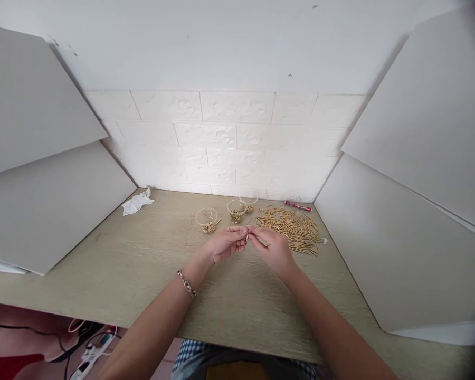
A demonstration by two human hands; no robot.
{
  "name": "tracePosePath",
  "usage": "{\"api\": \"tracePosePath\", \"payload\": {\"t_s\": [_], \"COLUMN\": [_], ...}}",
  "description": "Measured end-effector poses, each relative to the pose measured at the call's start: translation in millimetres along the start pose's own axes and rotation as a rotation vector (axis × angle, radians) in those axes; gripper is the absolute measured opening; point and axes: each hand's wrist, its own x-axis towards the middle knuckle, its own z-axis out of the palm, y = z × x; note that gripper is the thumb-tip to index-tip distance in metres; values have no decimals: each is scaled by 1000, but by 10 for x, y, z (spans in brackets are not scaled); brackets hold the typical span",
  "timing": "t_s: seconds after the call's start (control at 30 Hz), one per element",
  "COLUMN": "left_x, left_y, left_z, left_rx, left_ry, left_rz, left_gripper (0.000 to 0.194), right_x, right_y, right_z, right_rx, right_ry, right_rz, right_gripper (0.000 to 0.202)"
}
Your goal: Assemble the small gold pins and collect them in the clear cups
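- Forearms (158,316) cross the table's (142,258) front edge.
- Left hand (228,244) and right hand (274,250), fingertips pinched, hold a slim golden rod (247,237); light pressure should suit.
- Rod pile (291,228): near back-right corner.

Far wall, upper: plain white surface (237,47), small dark marks. Far wall, lower: white brick-patterned cladding (217,134), embossed, with thin grey joints. Left side: two flat pale-grey panels, upper (31,100) overlapping lower (59,211). Right side: matching pale-grey pair, upper (427,121) and lower (372,237). Furniture: one greenish-beige, wood-grained tabletop (142,264), spanning between panels. Floor, near left: pinkish tile (168,364), partly visible. Light: soft, brightest on the brick-patterned cladding.
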Motion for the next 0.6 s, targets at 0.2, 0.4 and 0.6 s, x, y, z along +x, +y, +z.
{"api": "tracePosePath", "payload": {"t_s": [0.2, 0.4, 0.6], "left_x": [-14, -19, -14], "left_y": [17, 23, 27], "left_z": [30, 41, 51], "left_rx": [28, -3, 5], "left_ry": [-24, -7, 23], "left_rz": [31, 17, 12], "left_gripper": [31, 30, 33], "right_x": [14, 23, 37], "right_y": [-38, -50, -52], "right_z": [-19, -23, -31], "right_rx": [73, 137, 193], "right_ry": [-19, -18, -20], "right_rz": [72, 138, 161], "right_gripper": [25, 24, 23]}}
